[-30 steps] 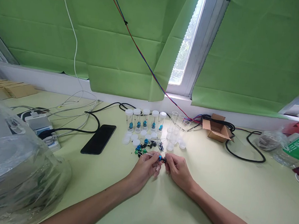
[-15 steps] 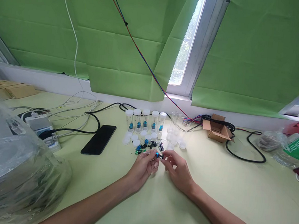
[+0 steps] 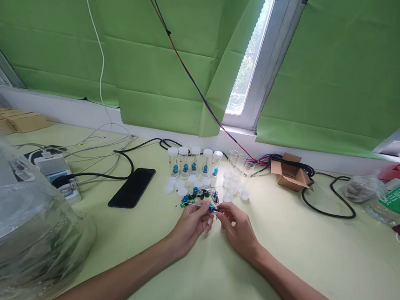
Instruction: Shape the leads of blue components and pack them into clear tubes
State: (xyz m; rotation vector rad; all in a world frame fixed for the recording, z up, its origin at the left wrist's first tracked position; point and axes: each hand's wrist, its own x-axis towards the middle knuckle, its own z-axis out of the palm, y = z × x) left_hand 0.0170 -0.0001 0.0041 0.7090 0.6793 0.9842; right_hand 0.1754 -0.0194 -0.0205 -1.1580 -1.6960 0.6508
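My left hand (image 3: pixel 193 223) is closed, its thumb and fingers pinching a small blue part (image 3: pixel 211 208) with a thin metal rod running out to the left. The fingertips of my right hand (image 3: pixel 237 224) pinch a small black piece (image 3: pixel 217 210) at the right end of that blue part. Just beyond my fingers lies a loose pile of blue, green and black small parts (image 3: pixel 195 194). White round caps (image 3: pixel 182 191) lie around the pile. Behind them stand several capped clear tubes (image 3: pixel 195 161) with blue parts inside. Several uncapped clear tubes (image 3: pixel 232 171) stand to their right.
A black phone (image 3: pixel 132 187) lies left of the pile. Power adapters and cables (image 3: pixel 66 182) sit further left, beside a plastic-wrapped bulky object (image 3: pixel 21 228). An open cardboard box (image 3: pixel 290 174), a black cable (image 3: pixel 334 215) and a green-labelled bottle (image 3: pixel 397 200) are on the right.
Both hands stay in nearly the same place. The blue part and the black piece between my fingertips have shifted very slightly.
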